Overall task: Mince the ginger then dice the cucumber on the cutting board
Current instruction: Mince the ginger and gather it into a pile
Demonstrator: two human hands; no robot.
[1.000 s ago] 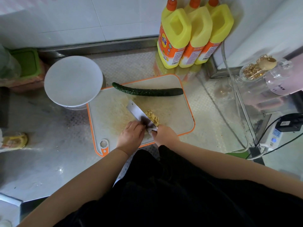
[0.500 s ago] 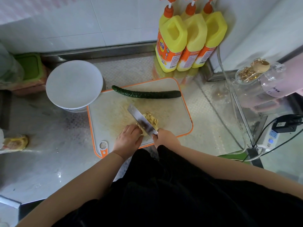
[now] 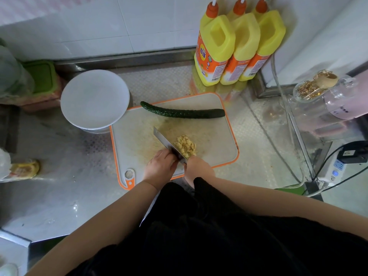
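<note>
here the knife (image 3: 166,143) is gripped by the right hand (image 3: 198,169) beside the ginger (image 3: 186,146), its blade touched by the left hand (image 3: 160,168) with fingers relaxed, on the board (image 3: 215,140).

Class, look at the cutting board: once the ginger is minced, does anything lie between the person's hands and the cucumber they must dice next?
Yes. The knife and the ginger pile lie on the cutting board between the hands and the cucumber, which rests whole along the far edge. Past them the board is bare.
</note>
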